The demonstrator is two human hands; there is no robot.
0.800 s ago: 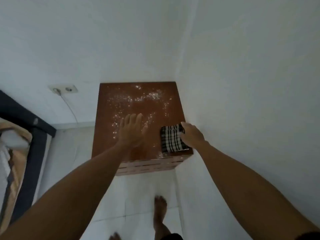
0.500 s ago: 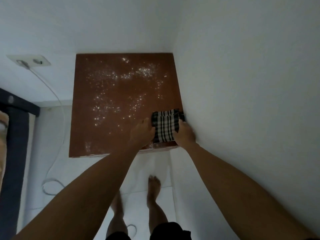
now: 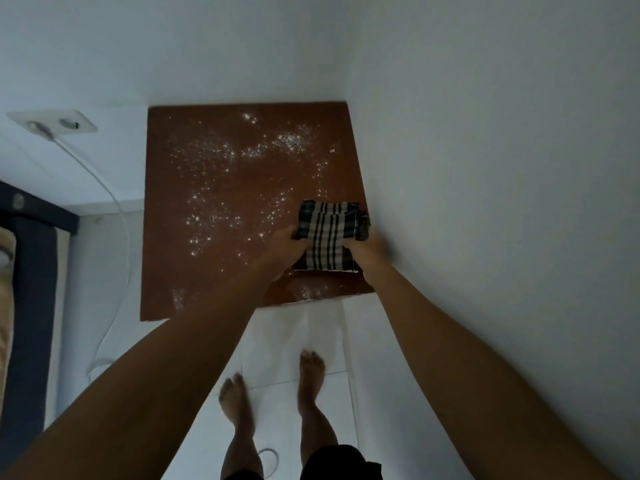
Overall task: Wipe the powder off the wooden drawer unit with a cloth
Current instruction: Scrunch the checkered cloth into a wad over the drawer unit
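The brown wooden drawer unit (image 3: 173, 258) stands in the room's corner, seen from above. White powder (image 3: 221, 154) is scattered over most of its top, with a small patch near the front edge. A folded black-and-white checked cloth (image 3: 327, 233) lies at the top's right side, close to the wall. My left hand (image 3: 285, 244) grips the cloth's left edge. My right hand (image 3: 367, 247) grips its right edge. Both hands hold it just above or on the wood; I cannot tell which.
White walls (image 3: 485, 168) close in behind and right of the unit. A wall socket (image 3: 55, 122) at left has a white cable (image 3: 117, 216) running down to the tiled floor. A dark bed frame (image 3: 31, 271) stands at far left. My bare feet (image 3: 311, 368) are before the unit.
My left hand left the powdered middle of the top and came over to the cloth, taking its left edge. The view shifted closer and more directly above the unit.
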